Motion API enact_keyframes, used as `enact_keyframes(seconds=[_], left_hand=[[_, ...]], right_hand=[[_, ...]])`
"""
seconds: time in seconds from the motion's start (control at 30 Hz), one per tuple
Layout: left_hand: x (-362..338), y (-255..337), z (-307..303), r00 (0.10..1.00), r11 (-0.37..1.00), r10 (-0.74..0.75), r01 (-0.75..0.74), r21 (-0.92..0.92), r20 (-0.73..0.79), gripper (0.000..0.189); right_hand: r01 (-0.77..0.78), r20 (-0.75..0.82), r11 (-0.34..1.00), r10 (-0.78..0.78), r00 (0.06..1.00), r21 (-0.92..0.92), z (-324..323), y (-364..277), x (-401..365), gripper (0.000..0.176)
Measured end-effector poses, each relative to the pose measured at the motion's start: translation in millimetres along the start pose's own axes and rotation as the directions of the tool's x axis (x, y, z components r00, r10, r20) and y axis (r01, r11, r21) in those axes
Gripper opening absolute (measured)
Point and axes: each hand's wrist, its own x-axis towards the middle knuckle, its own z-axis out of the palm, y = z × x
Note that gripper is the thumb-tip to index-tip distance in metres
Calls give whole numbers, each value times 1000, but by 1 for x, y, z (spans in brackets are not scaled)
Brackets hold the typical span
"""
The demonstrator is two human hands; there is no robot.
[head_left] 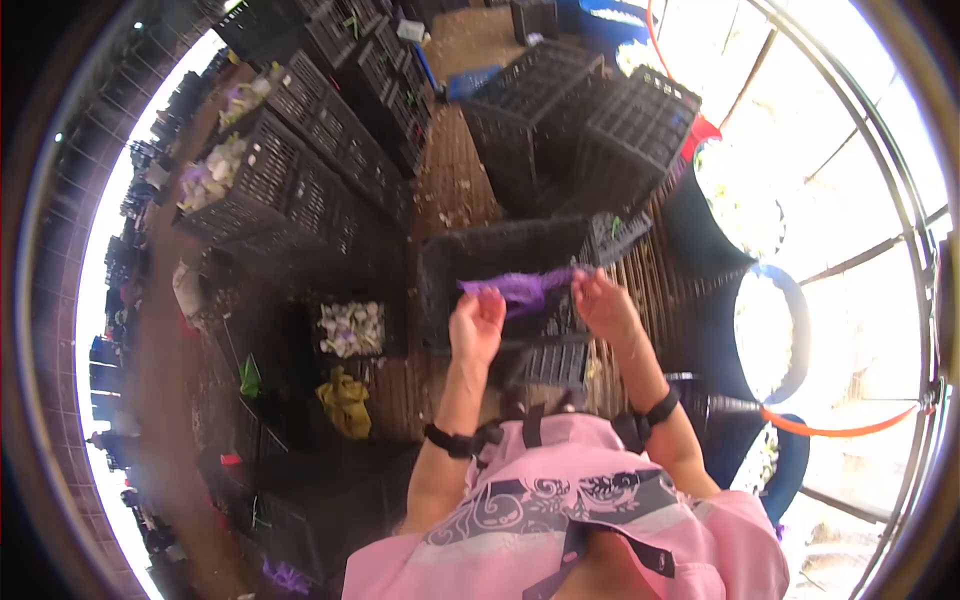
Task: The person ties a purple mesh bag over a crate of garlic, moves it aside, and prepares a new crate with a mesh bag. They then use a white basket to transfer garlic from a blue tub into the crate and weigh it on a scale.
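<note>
A purple mesh bag is stretched between my two hands, above an open black plastic crate. My left hand is closed on the bag's left end, with its fingertips pressed together. Its narrow, twisted right end is pinched in the fingers of my right hand. The bag looks thin and slack, and I cannot make out anything inside it. A small black crate sits below my hands, close to my body.
Stacked black crates with pale produce stand on the left. A crate of white produce and a yellow bag are nearer. Tall crates stand ahead. Blue tubs and an orange hose line the right.
</note>
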Motion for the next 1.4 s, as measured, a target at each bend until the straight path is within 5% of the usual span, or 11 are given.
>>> enact_keyframes(seconds=[0.2,0.33,0.4,0.53,0.6,0.73,0.83,0.9,0.97,1.07,1.4], left_hand=[[-8,2,4,970,987,-155,144,70,187,8],[-27,-15,9,964,847,-103,-44,531,244,20],[-32,-21,5,930,402,-163,-243,883,330,22],[-33,-30,-4,969,270,123,-241,932,215,28],[-31,-25,-3,924,492,375,-269,828,77,27],[-35,-39,1,805,389,542,-494,778,241,28],[-39,-49,5,490,-344,331,-733,587,806,16],[-50,-58,10,404,-486,182,-755,439,896,15],[-46,-65,-4,506,-188,-55,-852,488,861,15],[-53,-61,-12,659,-202,-247,-752,627,711,16],[-20,-33,-22,941,-97,12,-336,937,338,32]], right_hand=[[13,-16,999,-12,1000,50,-33,-19,8,12],[89,-164,992,-73,984,90,-24,-33,18,16],[36,42,991,-42,998,129,-26,-42,28,16],[32,53,987,-41,998,159,-21,-57,34,19],[133,125,988,-143,982,83,-31,-68,32,21],[110,51,993,-108,993,-44,-52,-60,28,16],[107,-26,993,-108,994,-45,-32,-46,14,10],[91,-13,995,-91,996,27,-32,-46,12,4],[120,-11,992,-120,993,36,-17,-47,7,4],[159,-31,983,-157,987,86,-5,-44,12,7],[151,176,969,-117,977,-196,51,8,28,18]])
